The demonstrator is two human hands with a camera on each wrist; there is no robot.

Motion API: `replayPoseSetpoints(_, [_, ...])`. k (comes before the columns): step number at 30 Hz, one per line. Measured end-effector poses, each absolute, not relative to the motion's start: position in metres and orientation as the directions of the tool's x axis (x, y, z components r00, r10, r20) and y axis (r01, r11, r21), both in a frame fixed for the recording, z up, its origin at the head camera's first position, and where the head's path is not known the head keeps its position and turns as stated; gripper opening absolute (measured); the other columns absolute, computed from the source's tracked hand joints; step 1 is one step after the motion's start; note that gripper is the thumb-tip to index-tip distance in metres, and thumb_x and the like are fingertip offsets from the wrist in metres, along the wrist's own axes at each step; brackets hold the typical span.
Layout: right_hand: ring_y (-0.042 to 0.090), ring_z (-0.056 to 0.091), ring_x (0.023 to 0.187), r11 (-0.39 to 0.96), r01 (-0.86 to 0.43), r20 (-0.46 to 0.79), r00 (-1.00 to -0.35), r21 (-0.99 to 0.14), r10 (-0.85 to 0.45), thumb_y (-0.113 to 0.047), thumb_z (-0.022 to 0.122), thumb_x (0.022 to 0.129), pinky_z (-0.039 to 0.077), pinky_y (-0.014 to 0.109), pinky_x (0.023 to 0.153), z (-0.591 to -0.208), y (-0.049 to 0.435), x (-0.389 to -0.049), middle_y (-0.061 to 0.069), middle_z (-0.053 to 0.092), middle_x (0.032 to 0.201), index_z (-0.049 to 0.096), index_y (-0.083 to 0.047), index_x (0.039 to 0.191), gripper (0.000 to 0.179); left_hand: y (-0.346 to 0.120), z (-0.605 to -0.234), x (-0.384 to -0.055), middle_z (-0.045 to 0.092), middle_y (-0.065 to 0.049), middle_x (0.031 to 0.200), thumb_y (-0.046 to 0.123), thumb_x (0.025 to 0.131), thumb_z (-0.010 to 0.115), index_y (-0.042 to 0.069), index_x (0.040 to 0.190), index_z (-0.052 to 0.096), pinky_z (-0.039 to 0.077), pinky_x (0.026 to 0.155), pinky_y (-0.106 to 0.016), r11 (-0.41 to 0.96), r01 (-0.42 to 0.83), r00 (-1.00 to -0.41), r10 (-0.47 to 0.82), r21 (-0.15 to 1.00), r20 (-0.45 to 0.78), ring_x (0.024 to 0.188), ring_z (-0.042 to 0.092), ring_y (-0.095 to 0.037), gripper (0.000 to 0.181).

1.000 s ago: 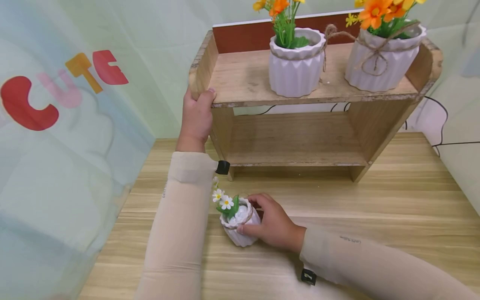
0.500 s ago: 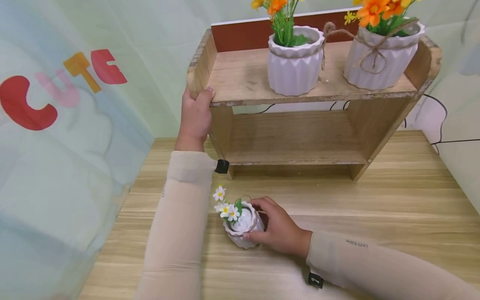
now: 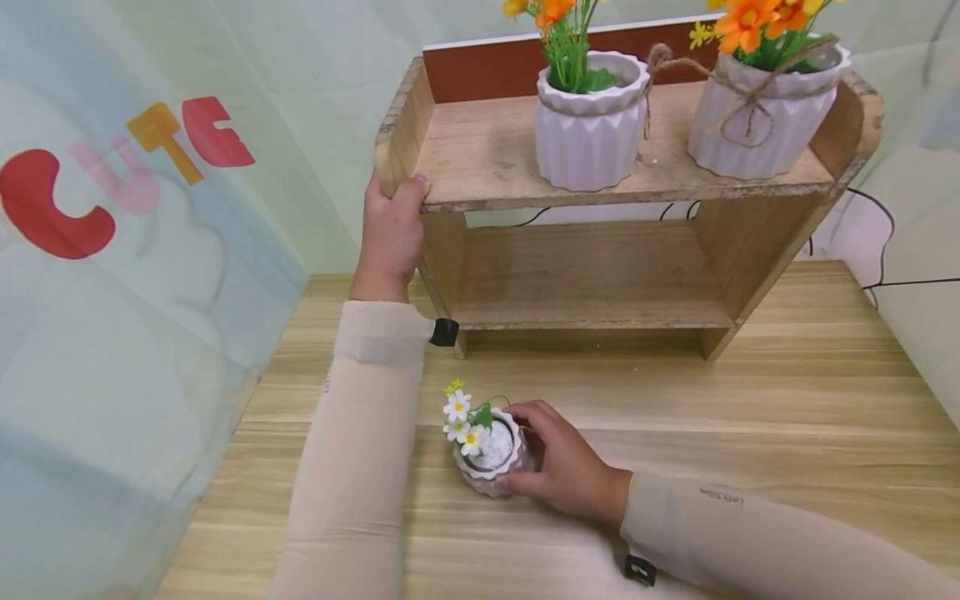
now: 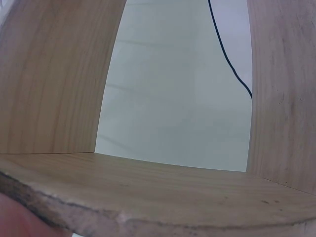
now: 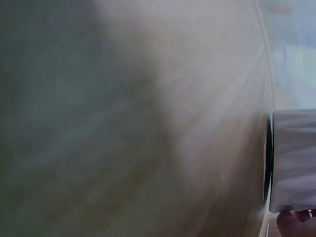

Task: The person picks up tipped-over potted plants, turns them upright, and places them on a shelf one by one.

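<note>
Right hand (image 3: pixel 566 467): fingers and thumb were curled round the small white pot (image 3: pixel 495 458), gripping its side from the right.
Small white pot: ribbed, with white pebbles showing at the mouth and little white daisies (image 3: pixel 461 417) leaning out to the left; it sat on the wooden table (image 3: pixel 787 417), in front of the shelf unit and just beside the left forearm.
Left hand (image 3: pixel 390 229): clamped on the front left corner of the wooden shelf unit (image 3: pixel 487 158), thumb over the top board's edge, the other fingers behind the side panel.
Left wrist view: only the underside of the shelf, its uprights and a black cable against the pale wall; a sliver of finger at the bottom corner.
Right wrist view: mostly blur, with the pot's ribbed white wall (image 5: pixel 295 158) at the right edge.
Top shelf: two larger white ribbed pots (image 3: pixel 591 125) (image 3: pixel 757 108) with orange and yellow flowers, the right one tied with twine.
Writing: "CUTE" (image 3: pixel 120 179) in red, pink and yellow letters on the pale backdrop at left.
Sleeves: small dark print on the right sleeve, too small to read.
</note>
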State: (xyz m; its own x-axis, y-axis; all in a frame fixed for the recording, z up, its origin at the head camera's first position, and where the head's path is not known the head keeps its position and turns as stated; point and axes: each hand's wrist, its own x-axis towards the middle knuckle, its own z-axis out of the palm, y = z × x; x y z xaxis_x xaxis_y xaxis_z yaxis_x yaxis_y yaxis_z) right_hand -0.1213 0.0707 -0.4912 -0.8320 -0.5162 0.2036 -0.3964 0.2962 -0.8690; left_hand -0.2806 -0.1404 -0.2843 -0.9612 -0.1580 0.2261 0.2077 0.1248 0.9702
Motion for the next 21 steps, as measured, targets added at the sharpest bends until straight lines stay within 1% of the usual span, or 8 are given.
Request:
replayPoseSetpoints(8, [0.02, 0.058, 0.133, 0.321, -0.386, 0.183, -0.837, -0.865, -0.515, -0.02, 0.095, 0.077, 0.046, 0.039, 0.115, -0.493, 0.075, -0.118, 0.003, 0.059, 0.14, 0.054, -0.008, 0.144, 0.079, -0.141, -0.284, -0.281, 0.044, -0.009, 0.158, 0.035, 0.101, 0.051, 0.02, 0.163, 0.035, 0.036, 0.118, -0.032, 0.124, 0.192, -0.964, -0.162, 0.973, 0.211, 0.138, 0.046, -0.019, 0.066])
replayPoseSetpoints(13, [0.025, 0.057, 0.134, 0.316, -0.391, 0.198, -0.842, -0.865, -0.501, -0.019, 0.093, 0.08, 0.045, 0.044, 0.116, -0.495, 0.075, -0.113, 0.007, 0.058, 0.143, 0.052, -0.006, 0.147, 0.08, -0.14, -0.284, -0.282, 0.044, -0.01, 0.159, 0.035, 0.101, 0.052, 0.019, 0.163, 0.034, 0.035, 0.118, -0.03, 0.115, 0.196, -0.963, -0.162, 0.974, 0.213, 0.139, 0.046, -0.019, 0.067])
replayPoseSetpoints(15, [0.028, 0.057, 0.135, 0.308, -0.386, 0.203, -0.848, -0.87, -0.489, -0.017, 0.092, 0.08, 0.044, 0.048, 0.116, -0.495, 0.074, -0.111, 0.01, 0.057, 0.144, 0.05, -0.003, 0.149, 0.082, -0.14, -0.284, -0.282, 0.044, -0.01, 0.159, 0.035, 0.101, 0.052, 0.019, 0.164, 0.034, 0.035, 0.118, -0.03, 0.113, 0.194, -0.963, -0.165, 0.974, 0.211, 0.139, 0.046, -0.018, 0.067])
replayPoseSetpoints(18, [0.031, 0.055, 0.138, 0.303, -0.344, 0.181, -0.87, -0.889, -0.458, -0.017, 0.093, 0.079, 0.042, 0.051, 0.117, -0.494, 0.07, -0.106, 0.013, 0.054, 0.148, 0.046, 0.001, 0.152, 0.089, -0.14, -0.284, -0.282, 0.043, -0.009, 0.16, 0.036, 0.101, 0.052, 0.02, 0.164, 0.033, 0.035, 0.119, -0.03, 0.122, 0.181, -0.965, -0.172, 0.976, 0.2, 0.139, 0.045, -0.017, 0.068])
replayPoseSetpoints(21, [0.032, 0.053, 0.139, 0.316, -0.268, 0.127, -0.907, -0.91, -0.402, -0.021, 0.096, 0.076, 0.039, 0.054, 0.118, -0.493, 0.065, -0.099, 0.015, 0.051, 0.152, 0.042, 0.004, 0.155, 0.099, -0.14, -0.284, -0.282, 0.043, -0.008, 0.161, 0.037, 0.101, 0.052, 0.02, 0.165, 0.032, 0.035, 0.119, -0.031, 0.126, 0.172, -0.966, -0.174, 0.977, 0.193, 0.139, 0.045, -0.018, 0.068])
